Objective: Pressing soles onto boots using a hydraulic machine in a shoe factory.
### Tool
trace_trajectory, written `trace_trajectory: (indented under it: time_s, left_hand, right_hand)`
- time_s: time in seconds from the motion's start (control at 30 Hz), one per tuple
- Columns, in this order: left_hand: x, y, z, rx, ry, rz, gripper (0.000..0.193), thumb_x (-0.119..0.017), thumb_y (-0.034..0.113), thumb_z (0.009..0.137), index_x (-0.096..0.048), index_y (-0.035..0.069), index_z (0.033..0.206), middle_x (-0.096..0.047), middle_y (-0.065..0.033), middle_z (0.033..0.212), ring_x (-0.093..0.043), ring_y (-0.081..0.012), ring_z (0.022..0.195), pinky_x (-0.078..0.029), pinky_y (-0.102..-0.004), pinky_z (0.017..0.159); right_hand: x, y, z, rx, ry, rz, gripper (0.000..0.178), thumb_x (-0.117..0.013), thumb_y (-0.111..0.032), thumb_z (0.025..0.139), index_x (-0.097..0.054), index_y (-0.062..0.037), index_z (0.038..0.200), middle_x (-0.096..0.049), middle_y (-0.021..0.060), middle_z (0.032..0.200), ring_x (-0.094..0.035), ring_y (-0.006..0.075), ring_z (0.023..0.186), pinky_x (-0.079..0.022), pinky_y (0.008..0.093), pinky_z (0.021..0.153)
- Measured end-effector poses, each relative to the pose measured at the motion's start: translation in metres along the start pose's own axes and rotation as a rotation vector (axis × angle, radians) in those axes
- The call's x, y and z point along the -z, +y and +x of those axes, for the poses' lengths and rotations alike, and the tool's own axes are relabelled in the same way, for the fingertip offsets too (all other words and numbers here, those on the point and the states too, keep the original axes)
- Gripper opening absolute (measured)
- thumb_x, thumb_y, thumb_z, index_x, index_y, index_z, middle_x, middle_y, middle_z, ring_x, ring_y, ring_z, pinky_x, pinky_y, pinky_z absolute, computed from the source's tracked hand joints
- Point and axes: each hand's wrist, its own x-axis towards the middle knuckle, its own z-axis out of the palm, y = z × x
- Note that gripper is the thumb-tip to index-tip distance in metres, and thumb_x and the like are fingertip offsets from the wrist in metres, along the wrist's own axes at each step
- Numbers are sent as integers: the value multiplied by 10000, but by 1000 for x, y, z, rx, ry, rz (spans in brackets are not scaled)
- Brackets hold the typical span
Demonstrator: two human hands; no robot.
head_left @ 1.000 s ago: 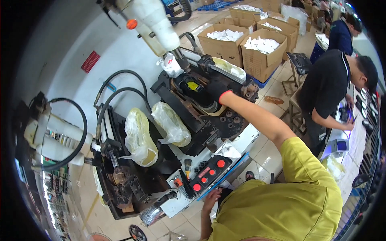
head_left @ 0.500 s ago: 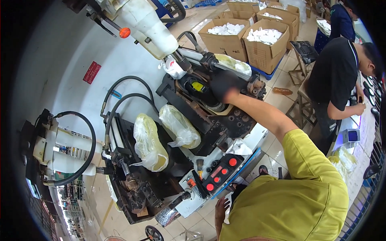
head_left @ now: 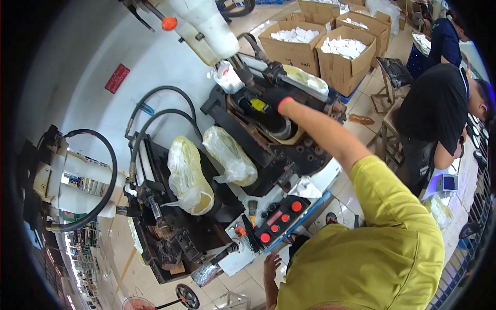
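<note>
My right hand (head_left: 276,97), in a black glove with a red cuff, rests at the far side of a black shoe (head_left: 264,114) with a yellow patch. The shoe sits in a press machine (head_left: 227,108), below its metal rod. Black glove and dark shoe blend, so how the fingers lie is hidden. My left hand (head_left: 272,264) hangs bare in front of the machine, fingers apart and holding nothing. Nearest to it is a control panel (head_left: 281,219) with red buttons, with a brush (head_left: 252,209) beside it.
Two plastic-wrapped yellowish forms (head_left: 188,175) (head_left: 230,157) stand on the machine. Black hoses (head_left: 163,111) arch behind them. Cardboard boxes (head_left: 343,64) of white pieces stand at the back. A seated co-worker (head_left: 431,108) works at a bench (head_left: 462,196) on the right.
My right hand, blurred before, has moved up and left against the shoe and shows its red cuff. My left hand has shifted slightly left. The whole view has tilted a little.
</note>
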Motion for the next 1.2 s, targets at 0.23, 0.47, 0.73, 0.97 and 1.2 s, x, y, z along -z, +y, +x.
trace_trajectory:
  time_s: [0.23,0.47,0.73,0.97,1.2]
  left_hand:
    - [-19,10,-44,-40,2,129,435,-559,390,985,-578,63,1271,-650,-49,1166,-627,-148,997,-485,-300,805]
    - [-198,226,-83,-654,-530,400,375,-503,251,1035,-553,19,1325,-614,-115,1285,-540,-164,1224,-402,-283,1035]
    - [-312,278,-37,-531,-424,-220,406,-523,364,1019,-605,-23,1110,-656,-132,1119,-671,-223,968,-544,-340,881]
    - [-342,296,-21,-438,-30,-633,281,-554,285,995,-617,15,953,-678,-98,814,-665,-186,710,-565,-287,674]
    - [-364,319,-26,-148,-1,-693,232,-564,338,962,-591,119,1035,-670,-25,817,-617,-140,621,-505,-275,542]
  right_hand:
    - [47,-20,-8,27,-385,-117,198,-609,-196,827,-737,-104,948,-710,183,993,-690,342,954,-555,433,790]
    - [64,-10,8,42,-180,37,219,-620,-151,805,-720,-54,974,-702,199,973,-676,370,964,-548,436,801]
    - [128,-31,-23,131,-145,140,231,-635,-200,825,-705,-13,940,-673,243,880,-657,392,837,-528,440,734]
    - [133,-43,-51,45,-185,429,321,-667,-297,856,-687,3,970,-662,236,849,-648,394,813,-517,432,724]
    - [102,-70,-34,-172,-90,557,421,-681,-404,827,-707,-46,1047,-689,221,964,-655,401,897,-518,435,799]
